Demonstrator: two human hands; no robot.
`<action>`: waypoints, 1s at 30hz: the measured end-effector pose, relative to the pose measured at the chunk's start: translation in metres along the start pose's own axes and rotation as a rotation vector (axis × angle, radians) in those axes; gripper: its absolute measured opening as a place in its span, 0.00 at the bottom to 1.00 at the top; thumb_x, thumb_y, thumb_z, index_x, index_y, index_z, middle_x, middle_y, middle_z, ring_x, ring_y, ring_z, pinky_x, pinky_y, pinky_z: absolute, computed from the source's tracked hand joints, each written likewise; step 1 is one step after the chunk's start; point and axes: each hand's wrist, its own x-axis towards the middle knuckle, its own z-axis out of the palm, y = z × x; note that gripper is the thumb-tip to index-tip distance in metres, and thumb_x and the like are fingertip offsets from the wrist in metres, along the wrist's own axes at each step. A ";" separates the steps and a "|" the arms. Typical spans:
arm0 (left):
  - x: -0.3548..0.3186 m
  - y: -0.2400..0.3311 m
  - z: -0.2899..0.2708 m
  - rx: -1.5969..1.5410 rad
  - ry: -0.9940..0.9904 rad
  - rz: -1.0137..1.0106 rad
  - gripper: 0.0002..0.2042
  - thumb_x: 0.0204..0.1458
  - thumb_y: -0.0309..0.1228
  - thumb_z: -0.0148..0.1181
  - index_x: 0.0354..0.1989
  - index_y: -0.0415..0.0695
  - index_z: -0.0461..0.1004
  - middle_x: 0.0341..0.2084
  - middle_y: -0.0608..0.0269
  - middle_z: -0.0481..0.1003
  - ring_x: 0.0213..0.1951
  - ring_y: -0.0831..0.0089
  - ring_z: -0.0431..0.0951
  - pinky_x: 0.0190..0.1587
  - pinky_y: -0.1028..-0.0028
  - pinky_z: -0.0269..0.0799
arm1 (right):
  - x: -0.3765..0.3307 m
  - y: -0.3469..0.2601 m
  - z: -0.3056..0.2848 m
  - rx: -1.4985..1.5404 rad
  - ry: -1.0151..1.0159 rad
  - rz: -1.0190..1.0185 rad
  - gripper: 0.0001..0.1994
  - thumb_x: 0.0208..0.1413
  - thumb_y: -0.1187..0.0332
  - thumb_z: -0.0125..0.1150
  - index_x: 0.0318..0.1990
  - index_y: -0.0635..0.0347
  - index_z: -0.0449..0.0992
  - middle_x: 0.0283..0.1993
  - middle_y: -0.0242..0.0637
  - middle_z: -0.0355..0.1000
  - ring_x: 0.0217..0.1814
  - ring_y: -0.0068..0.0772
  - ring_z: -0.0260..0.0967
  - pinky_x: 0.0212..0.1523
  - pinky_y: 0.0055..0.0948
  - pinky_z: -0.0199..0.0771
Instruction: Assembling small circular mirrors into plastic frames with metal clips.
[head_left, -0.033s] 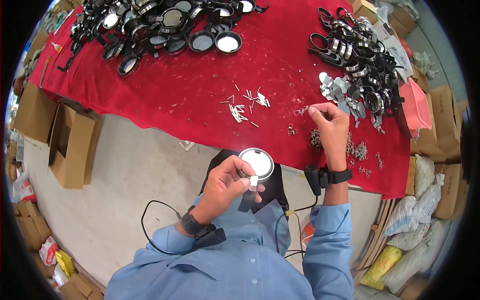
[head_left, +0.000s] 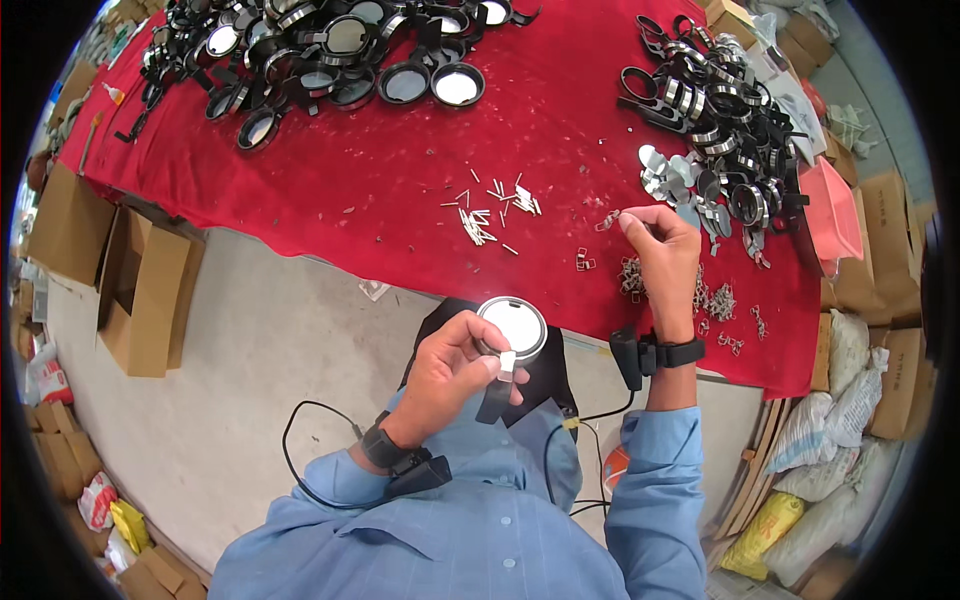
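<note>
While seated at the edge of the table (head_left: 330, 215) with the red cloth, held a round mirror (head_left: 512, 328) in the left hand (head_left: 455, 365), close to the chest and just off the near table edge. Fingers of that hand closed around the rim, thumb pressed on the small silver tab at the bottom of the mirror, black handle hanging below. Mirror face turned upward, bright and pale.

Reached forward with the right hand (head_left: 662, 250) over the cloth, fingertips pinched shut on a small metal clip (head_left: 608, 220) lifted just above the surface. Directly beneath and beside that hand, lay a loose heap of similar metal clips (head_left: 705, 298), with a single clip (head_left: 585, 262) lying apart to the left. Wore a black band with a small box on each wrist, cables trailing down to the lap.

Further out on the cloth, scattered a cluster of short silver pins (head_left: 490, 215), well apart from the mirror. At the far left, piled a mass of finished black-rimmed mirrors (head_left: 330, 50). At the far right, stacked black frames (head_left: 720, 110) with bare round mirror discs (head_left: 670, 170) beside them. Left of the table on the floor, stood open cardboard boxes (head_left: 140, 300).
</note>
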 end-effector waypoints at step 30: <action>0.000 -0.004 0.000 0.028 0.007 -0.004 0.09 0.57 0.24 0.52 0.46 0.40 0.69 0.46 0.48 0.76 0.41 0.62 0.85 0.38 0.64 0.88 | 0.014 0.027 -0.016 -0.169 -0.007 0.007 0.05 0.55 0.72 0.68 0.35 0.64 0.83 0.25 0.29 0.77 0.27 0.17 0.69 0.30 0.24 0.68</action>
